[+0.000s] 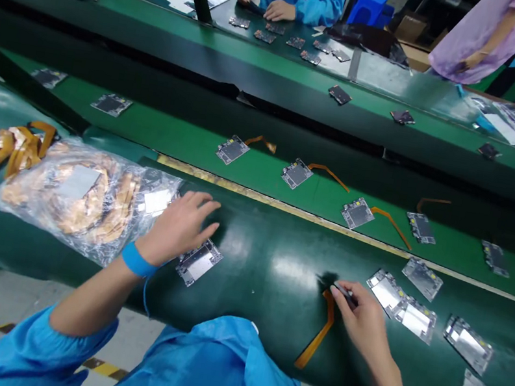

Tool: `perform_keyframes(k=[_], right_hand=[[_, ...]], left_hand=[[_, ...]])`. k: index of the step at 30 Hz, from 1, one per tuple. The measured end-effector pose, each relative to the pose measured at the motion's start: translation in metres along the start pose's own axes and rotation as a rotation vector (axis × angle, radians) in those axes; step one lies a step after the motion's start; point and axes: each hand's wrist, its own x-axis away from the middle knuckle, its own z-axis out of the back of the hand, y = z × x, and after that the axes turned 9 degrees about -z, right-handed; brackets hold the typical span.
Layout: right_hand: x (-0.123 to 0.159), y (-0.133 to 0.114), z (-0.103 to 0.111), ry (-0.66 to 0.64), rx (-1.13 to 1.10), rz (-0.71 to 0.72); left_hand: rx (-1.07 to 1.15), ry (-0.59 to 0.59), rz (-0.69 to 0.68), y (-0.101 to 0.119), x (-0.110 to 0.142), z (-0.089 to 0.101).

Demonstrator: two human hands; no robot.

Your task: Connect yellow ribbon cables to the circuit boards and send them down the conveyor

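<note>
My left hand (183,223), with a blue band at the wrist, hovers with fingers apart over a circuit board (201,264) on the green bench. Whether its fingertips touch the board's upper edge is hidden. In my right hand (362,319) is a dark, slim tool (345,295) that looks like tweezers, pinched between thumb and fingers. An orange flex cable (318,336) runs down beside the right thumb; I cannot tell whether the tool or the thumb touches its upper end. Left of my left hand lies a clear plastic bag (89,198) of flex cables.
Loose flex cables (22,150) lie beyond the bag. Several circuit boards (416,320) lie at the right. Behind a pale strip (238,188), a green belt (173,133) carries boards, some with orange cables. A dark post (23,84) stands at left. Co-workers sit across.
</note>
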Motion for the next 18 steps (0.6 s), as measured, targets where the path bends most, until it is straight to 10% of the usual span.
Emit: perform_keyframes(k=[8, 18], right_hand=[[0.022, 0.005, 0.0, 0.026, 0.304, -0.063], [0.015, -0.015, -0.006, -0.132, 0.351, -0.081]], left_hand=[[-0.103, -0.205, 0.037, 0.05, 0.072, -0.019], [-0.164, -0.218, -0.11, 0.055, 0.055, -0.037]])
